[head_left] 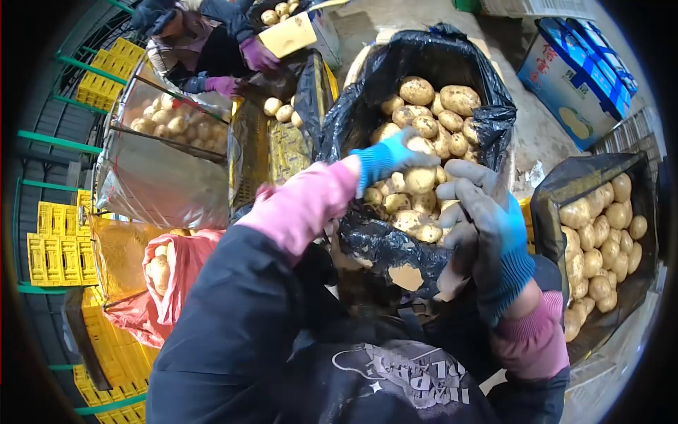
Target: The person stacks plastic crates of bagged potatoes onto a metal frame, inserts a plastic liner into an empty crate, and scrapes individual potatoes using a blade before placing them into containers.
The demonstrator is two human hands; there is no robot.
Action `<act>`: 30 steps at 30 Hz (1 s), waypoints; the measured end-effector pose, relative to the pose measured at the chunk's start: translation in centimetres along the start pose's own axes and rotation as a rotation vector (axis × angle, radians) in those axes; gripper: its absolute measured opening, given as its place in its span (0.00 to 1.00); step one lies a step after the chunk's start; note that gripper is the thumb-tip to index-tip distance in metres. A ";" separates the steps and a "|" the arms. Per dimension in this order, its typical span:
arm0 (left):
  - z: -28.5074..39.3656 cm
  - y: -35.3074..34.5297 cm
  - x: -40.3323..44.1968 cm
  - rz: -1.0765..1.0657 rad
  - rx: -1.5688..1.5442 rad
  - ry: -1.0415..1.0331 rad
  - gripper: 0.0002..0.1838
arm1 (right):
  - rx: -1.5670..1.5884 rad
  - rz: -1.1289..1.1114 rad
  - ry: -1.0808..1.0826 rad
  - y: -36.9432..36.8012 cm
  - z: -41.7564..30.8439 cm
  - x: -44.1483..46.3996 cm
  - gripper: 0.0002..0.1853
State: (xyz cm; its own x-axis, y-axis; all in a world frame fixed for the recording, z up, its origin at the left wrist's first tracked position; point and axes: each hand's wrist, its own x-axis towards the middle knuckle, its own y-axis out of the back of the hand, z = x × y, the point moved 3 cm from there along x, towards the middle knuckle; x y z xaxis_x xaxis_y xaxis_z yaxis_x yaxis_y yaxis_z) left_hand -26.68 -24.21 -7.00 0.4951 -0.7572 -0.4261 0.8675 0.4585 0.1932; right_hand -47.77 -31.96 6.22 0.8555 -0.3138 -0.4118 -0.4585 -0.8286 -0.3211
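My left hand (390, 157), in a blue glove below a pink cuff, reaches into a crate lined with black plastic (367, 244). Its fingers are closed around a pale potato (421, 145) above the heap. Another large potato (420, 180) sits just below that hand. On the right side of the same crate is my right hand (480, 215), in a grey and blue glove. Its fingers are apart, pointing toward the potatoes, and I see nothing held in them. Soil-marked potatoes (459, 100) of mixed sizes fill the crate's middle.
A second lined crate of potatoes (600, 247) stands at the right. At the left are a red mesh sack (138, 307), a clear-sided bin (169, 177) and yellow crates (60, 244). A co-worker (201, 49) in purple gloves leans in at upper left. A blue box (575, 78) stands upper right.
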 end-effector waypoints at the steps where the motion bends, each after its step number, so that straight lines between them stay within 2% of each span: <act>1: 2.9 0.5 -3.2 -0.003 -0.204 -0.116 0.39 | 0.039 0.104 0.139 0.1 0.9 0.6 0.25; 2: 5.2 0.7 -6.7 -0.009 -0.408 -0.233 0.33 | 0.038 0.096 0.162 -0.1 1.5 1.0 0.25; 4: 8.2 1.5 -12.9 -0.097 -0.491 -0.543 0.32 | 0.152 -0.011 -0.066 -0.5 3.3 1.6 0.28; 5: 8.3 1.6 -15.4 -0.138 -0.581 -0.581 0.33 | 0.289 -0.259 -0.142 -0.8 4.4 1.4 0.30; 6: 8.1 1.9 -17.0 -0.174 -0.540 -0.628 0.38 | 0.100 -0.435 0.132 -2.6 3.7 0.4 0.32; 8: 7.2 1.6 -20.3 -0.090 -0.417 -0.731 0.45 | 0.204 -0.318 0.077 -5.8 3.5 -0.8 0.33; 9: 7.4 1.8 -22.2 -0.043 -0.224 -0.800 0.48 | 0.217 -0.369 0.146 -6.3 3.6 -1.0 0.34; 10: 6.0 1.4 -23.5 0.027 -0.340 -0.721 0.47 | 0.201 -0.387 0.141 -7.3 4.0 -1.1 0.34; 12: 3.0 1.5 -25.0 0.144 -0.358 -0.522 0.45 | 0.093 -0.282 0.457 -9.3 4.1 -1.4 0.37; 13: 2.1 1.3 -25.9 0.201 -0.424 -0.500 0.42 | 0.016 -0.332 0.555 -9.8 4.9 -1.1 0.38; 16: 0.7 1.5 -28.6 0.316 -0.446 -0.590 0.40 | -0.067 -0.357 0.578 -11.7 6.4 -1.6 0.36; 17: -0.1 1.8 -29.3 0.345 -0.464 -0.647 0.39 | -0.027 -0.351 0.406 -12.1 6.7 -2.0 0.34; 18: 0.0 2.2 -30.6 0.418 -0.385 -0.669 0.39 | -0.065 -0.340 0.384 -12.5 7.4 -1.8 0.31; 21: -0.5 3.8 -33.3 0.552 -0.279 -0.733 0.37 | -0.144 -0.336 0.179 -13.6 8.7 -2.3 0.29; 22: -0.6 4.6 -34.0 0.681 -0.002 -0.793 0.37 | -0.153 -0.338 0.180 -14.3 8.7 -2.6 0.29; 23: -0.5 5.1 -34.5 0.799 0.281 -0.841 0.37 | -0.085 -0.438 0.207 -15.1 8.5 -3.0 0.31; 24: -0.6 5.3 -34.7 0.797 0.275 -0.847 0.37 | -0.016 -0.534 0.232 -15.7 8.3 -3.4 0.32; 26: -0.6 5.2 -35.1 0.836 0.348 -0.911 0.40 | -0.024 -0.566 0.201 -16.6 7.7 -3.5 0.35; 27: -1.1 5.4 -34.2 0.711 0.131 -0.923 0.45 | -0.066 -0.513 0.260 -17.2 7.3 -3.7 0.36; 28: -1.5 5.3 -33.6 0.704 0.125 -0.922 0.45 | -0.108 -0.459 0.318 -17.7 6.9 -3.8 0.38; 30: -1.8 5.4 -33.1 0.651 -0.175 -0.946 0.48 | -0.026 -0.440 0.301 -17.9 6.9 -3.4 0.40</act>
State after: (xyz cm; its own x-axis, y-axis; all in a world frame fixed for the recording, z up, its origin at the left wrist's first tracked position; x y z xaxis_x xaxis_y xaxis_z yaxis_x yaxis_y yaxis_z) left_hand -38.45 4.14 6.54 0.7483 -0.3660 0.5533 0.4532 0.8911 -0.0234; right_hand -44.13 -12.85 7.52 0.9985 -0.0505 0.0212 -0.0384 -0.9218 -0.3858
